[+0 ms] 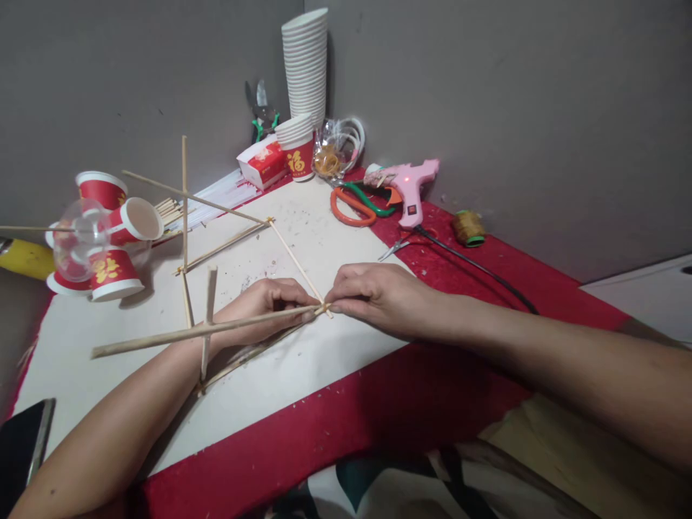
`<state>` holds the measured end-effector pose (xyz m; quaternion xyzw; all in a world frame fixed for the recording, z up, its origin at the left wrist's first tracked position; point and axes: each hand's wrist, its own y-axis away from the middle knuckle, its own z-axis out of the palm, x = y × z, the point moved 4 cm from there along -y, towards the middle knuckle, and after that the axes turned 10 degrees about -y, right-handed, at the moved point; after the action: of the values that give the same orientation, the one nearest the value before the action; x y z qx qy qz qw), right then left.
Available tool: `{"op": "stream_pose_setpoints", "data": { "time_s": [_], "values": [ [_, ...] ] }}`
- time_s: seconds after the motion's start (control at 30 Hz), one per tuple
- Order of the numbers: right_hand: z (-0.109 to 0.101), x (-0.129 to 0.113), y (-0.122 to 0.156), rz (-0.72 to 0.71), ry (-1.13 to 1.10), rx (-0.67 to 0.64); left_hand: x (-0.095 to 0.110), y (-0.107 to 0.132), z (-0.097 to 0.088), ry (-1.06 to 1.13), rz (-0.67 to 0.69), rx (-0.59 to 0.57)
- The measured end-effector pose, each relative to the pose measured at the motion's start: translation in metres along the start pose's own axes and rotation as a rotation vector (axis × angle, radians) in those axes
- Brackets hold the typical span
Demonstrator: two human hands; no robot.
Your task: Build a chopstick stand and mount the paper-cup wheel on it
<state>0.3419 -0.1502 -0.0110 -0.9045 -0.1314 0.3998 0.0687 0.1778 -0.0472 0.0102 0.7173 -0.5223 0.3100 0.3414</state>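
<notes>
A frame of wooden sticks (145, 342), tied at its corners, stands on a white board (346, 396). My left hand (266, 301) reaches through the frame, its fingers pinched on the sticks just left of the near right corner. From the other side my right hand (375, 294) pinches that same corner, where a yellowish tie (325, 308) binds the sticks. The two sets of fingertips almost meet there. Pairs of longer sticks cross at the frame's left side. My left forearm passes behind the nearest pair.
A pink glue gun (409, 189), its red light lit, lies with scissors (354, 205) behind my right hand. A thread spool (468, 228) lies farther right. Stacked paper cups (305, 68) stand at the back. A cup assembly (102, 238) is at left, above a dark device (24, 440).
</notes>
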Motion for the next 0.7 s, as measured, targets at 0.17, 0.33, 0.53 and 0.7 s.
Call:
{"op": "stream_pose_setpoints", "data": {
  "time_s": [0.17, 0.33, 0.53, 0.7],
  "values": [
    [-0.0002, -0.0007, -0.0013, -0.030, -0.007, 0.006, 0.0001, -0.0028, -0.0009, -0.025, 0.014, -0.009],
    [-0.0001, 0.0002, -0.0019, -0.071, -0.039, 0.000, 0.0013, -0.0040, -0.0002, -0.029, 0.022, -0.020],
    [-0.0005, 0.0008, -0.0015, -0.087, -0.056, -0.007, 0.0018, -0.0062, 0.0000, -0.030, 0.046, -0.022],
    [-0.0002, 0.0005, -0.0018, -0.082, -0.028, -0.015, 0.0057, -0.0062, -0.0004, -0.049, 0.040, -0.019]
  ]
}}
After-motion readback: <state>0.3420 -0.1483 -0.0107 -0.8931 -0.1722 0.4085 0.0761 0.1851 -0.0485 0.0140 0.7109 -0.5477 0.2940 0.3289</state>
